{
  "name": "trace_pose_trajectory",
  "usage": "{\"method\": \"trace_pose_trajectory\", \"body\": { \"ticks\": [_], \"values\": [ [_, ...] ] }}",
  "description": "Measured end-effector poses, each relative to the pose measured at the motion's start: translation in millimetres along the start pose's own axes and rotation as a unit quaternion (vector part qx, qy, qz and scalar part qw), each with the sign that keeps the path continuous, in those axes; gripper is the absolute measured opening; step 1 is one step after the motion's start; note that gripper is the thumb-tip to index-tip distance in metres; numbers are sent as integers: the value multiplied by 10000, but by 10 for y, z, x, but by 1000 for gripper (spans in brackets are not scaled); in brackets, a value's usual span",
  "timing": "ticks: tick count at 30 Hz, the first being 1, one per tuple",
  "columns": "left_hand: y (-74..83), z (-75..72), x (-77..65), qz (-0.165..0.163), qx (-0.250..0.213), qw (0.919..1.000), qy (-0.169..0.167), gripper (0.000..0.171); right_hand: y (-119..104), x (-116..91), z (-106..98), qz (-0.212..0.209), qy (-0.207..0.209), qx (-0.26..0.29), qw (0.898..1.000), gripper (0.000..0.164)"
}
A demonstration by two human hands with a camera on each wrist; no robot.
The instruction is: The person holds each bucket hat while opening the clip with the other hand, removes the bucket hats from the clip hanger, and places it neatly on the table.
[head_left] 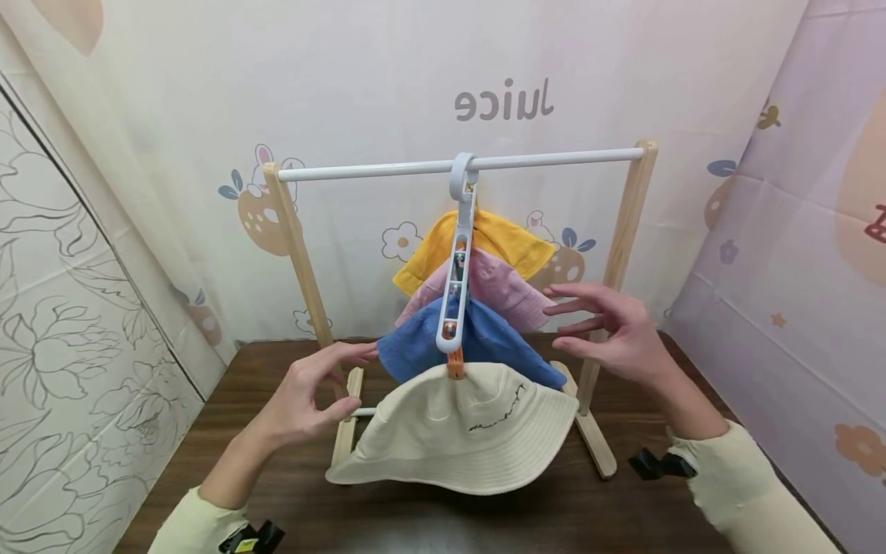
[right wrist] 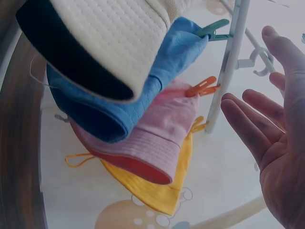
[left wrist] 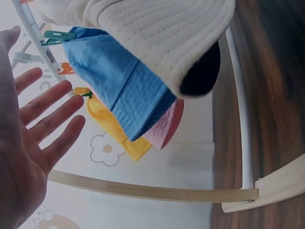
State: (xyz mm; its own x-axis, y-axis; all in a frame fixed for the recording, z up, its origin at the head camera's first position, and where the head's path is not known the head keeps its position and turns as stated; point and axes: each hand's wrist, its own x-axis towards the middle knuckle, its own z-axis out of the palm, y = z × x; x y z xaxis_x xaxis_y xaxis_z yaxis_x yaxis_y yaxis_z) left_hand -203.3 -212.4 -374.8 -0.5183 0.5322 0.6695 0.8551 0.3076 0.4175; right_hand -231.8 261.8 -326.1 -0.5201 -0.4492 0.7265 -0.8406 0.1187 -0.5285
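Four bucket hats is avoided here; several bucket hats hang in a row from a white clip hanger (head_left: pixel 450 308). Frontmost is a cream hat (head_left: pixel 477 438) with dark script, pinched by an orange clip (head_left: pixel 454 363). Behind it come a blue hat (left wrist: pixel 119 76), a pink hat (right wrist: pixel 152 133) and a yellow hat (right wrist: pixel 152 181). A green clip (right wrist: pixel 215 29) grips the blue one. My left hand (head_left: pixel 308 396) is beside the blue and cream hats, fingers extended and holding nothing. On the other side, my right hand (head_left: pixel 616 331) is spread near the pink hat, also holding nothing.
The hanger hooks over the white bar (head_left: pixel 374 170) of a rack with wooden posts (head_left: pixel 626 215). Its feet (head_left: pixel 595 442) stand on a dark wooden table (head_left: pixel 277 492). Patterned curtains (head_left: pixel 360 85) surround the table at the back and sides.
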Motion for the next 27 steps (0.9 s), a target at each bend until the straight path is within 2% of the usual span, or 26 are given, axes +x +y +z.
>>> {"method": "trace_pose_trajectory", "body": {
  "ticks": [8, 18, 27],
  "values": [
    [-4, 55, 18, 127, -228, 9996, 98, 58, -61, 24, 77, 273, 6, -188, 9995, 79],
    [63, 135, 49, -138, -358, 9992, -126, 60, -129, 50, 192, 309, 4, 70, 9995, 73],
    [138, 220, 82, -154, -622, 9978, -178, 64, -184, 56, 285, 443, -6, 188, 9988, 68]
  ]
}}
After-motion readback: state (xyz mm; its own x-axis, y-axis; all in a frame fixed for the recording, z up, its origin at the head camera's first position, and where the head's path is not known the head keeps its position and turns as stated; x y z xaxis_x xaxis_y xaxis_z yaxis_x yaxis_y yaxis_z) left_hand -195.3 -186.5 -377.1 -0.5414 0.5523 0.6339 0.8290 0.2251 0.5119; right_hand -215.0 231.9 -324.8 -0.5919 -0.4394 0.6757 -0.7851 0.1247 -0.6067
